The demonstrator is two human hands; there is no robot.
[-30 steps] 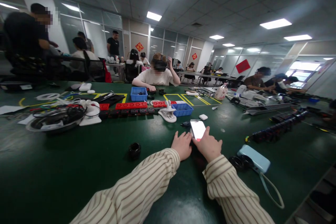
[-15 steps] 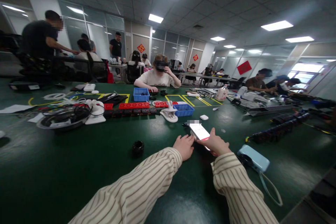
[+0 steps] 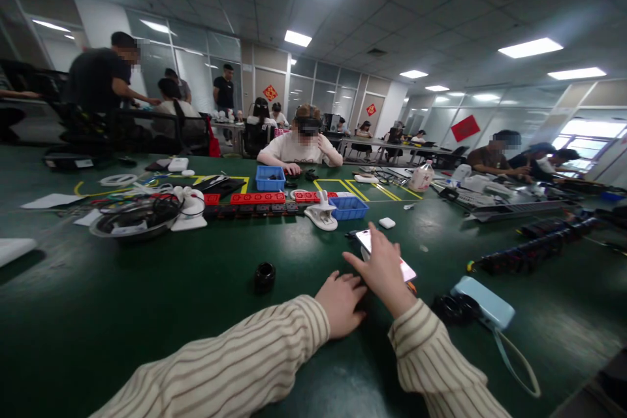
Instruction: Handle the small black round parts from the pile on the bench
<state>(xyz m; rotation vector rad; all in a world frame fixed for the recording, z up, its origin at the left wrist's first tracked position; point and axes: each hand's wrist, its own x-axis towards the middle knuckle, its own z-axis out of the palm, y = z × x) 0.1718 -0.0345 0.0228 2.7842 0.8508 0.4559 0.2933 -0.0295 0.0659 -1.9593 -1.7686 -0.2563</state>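
My right hand [image 3: 386,269] is over a smartphone [image 3: 407,270] with a lit white screen, its thumb and fingers spread apart. The hand covers the middle of the phone, so I cannot tell whether it touches the screen. My left hand [image 3: 341,305] lies on the green table just left of the phone, fingers stretched out and holding nothing. Left of it stands a small black ring-shaped object [image 3: 265,277]. To the right of my right hand are black rounded objects [image 3: 453,308] beside a light-blue case [image 3: 484,300] with a wrist strap.
Beyond my hands are a white clip stand [image 3: 322,212], a blue bin [image 3: 350,208], a white earbud case [image 3: 386,223] and a red-and-black power strip [image 3: 257,198]. A metal bowl of cables [image 3: 105,230] stands left. A person in a headset [image 3: 300,147] sits opposite.
My right hand has lifted off the phone's lower end and opened over its screen. My left hand has drawn back from the phone's edge. The view has shifted slightly.
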